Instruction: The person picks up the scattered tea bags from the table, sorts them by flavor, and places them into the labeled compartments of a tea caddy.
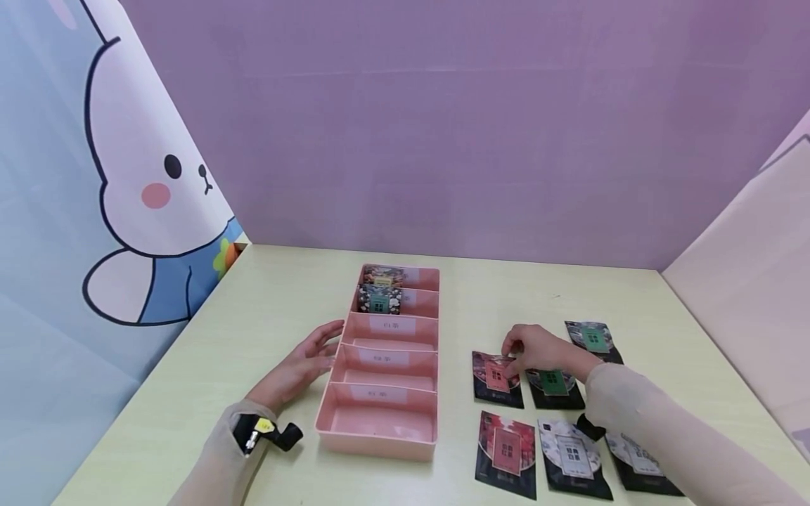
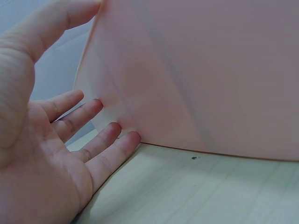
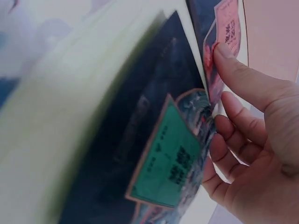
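My right hand (image 1: 543, 351) pinches the upper right edge of a tea packet (image 1: 496, 378) with a red label. In the right wrist view its thumb lies on the front of that packet and the other fingers curl at its edge. A green-labelled tea packet (image 1: 553, 388) lies partly under this hand. My left hand (image 1: 302, 367) rests its spread fingers against the left side of a pink divided box (image 1: 380, 448); in the left wrist view the fingertips touch the wall. Two packets, one with a yellowish label (image 1: 382, 276) and one with a green label (image 1: 380, 301), sit in the far compartments.
Nearer the front lie a red-labelled packet (image 1: 506, 453), a white-labelled packet (image 1: 574, 458) and another white-labelled one (image 1: 639, 457) partly behind the right sleeve. A further green-labelled packet (image 1: 593, 340) lies at the back right. White paper labels (image 1: 378, 394) mark the compartments.
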Available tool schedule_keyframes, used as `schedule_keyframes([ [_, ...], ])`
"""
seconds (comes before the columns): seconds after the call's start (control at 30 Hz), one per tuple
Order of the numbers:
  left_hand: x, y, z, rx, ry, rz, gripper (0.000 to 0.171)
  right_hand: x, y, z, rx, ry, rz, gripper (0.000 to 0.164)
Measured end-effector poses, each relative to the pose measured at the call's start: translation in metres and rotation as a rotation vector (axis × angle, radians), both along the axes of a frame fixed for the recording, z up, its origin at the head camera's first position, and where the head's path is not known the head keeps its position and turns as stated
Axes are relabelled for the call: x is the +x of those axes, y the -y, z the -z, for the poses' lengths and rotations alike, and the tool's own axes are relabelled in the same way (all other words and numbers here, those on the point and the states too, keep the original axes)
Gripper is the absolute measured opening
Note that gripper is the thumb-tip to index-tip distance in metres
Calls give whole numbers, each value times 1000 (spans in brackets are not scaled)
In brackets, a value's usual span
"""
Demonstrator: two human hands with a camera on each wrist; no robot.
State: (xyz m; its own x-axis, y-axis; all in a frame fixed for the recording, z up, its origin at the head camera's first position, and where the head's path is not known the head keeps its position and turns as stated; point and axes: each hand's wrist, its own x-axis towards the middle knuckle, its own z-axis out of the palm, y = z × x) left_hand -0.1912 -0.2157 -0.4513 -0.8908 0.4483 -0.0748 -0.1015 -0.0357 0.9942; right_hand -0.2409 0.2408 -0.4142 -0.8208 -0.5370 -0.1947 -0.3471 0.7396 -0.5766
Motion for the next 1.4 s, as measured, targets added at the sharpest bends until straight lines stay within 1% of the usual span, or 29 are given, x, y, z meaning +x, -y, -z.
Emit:
schedule_keyframes([
  [0.17, 1, -1, -2, -13, 8, -7, 77, 1, -1, 0, -22, 15, -8, 24],
  [0.27, 1, -1, -3, -26, 13, -14, 77, 2, 2, -2, -12, 46, -7, 24],
  [0.47, -1, -1, -2, -4, 2, -4, 77, -2, 4, -1, -16, 110, 2, 21],
  [0.6, -1, 0, -1, -4, -4, 0, 78, -5, 3, -1, -63, 141, 7, 17],
  [0.83, -2, 0, 1, -14, -6, -6, 76, -7, -1, -4, -213, 193, 20, 10],
  [1.0, -1, 0, 1, -10, -6, -8, 77, -8, -1, -6, -248, 193, 63, 8],
  [1.1, 0, 0, 0, -3, -6, -6, 78, -8, 1, -8, -298, 236, 112, 8],
  [1.2, 1, 0, -1, -4, -3, -5, 77, -8, 1, -10, -344, 283, 136, 7],
  [1.4, 2, 0, -2, 7, -8, 3, 76, -9, -1, -14, -378, 317, 147, 5],
])
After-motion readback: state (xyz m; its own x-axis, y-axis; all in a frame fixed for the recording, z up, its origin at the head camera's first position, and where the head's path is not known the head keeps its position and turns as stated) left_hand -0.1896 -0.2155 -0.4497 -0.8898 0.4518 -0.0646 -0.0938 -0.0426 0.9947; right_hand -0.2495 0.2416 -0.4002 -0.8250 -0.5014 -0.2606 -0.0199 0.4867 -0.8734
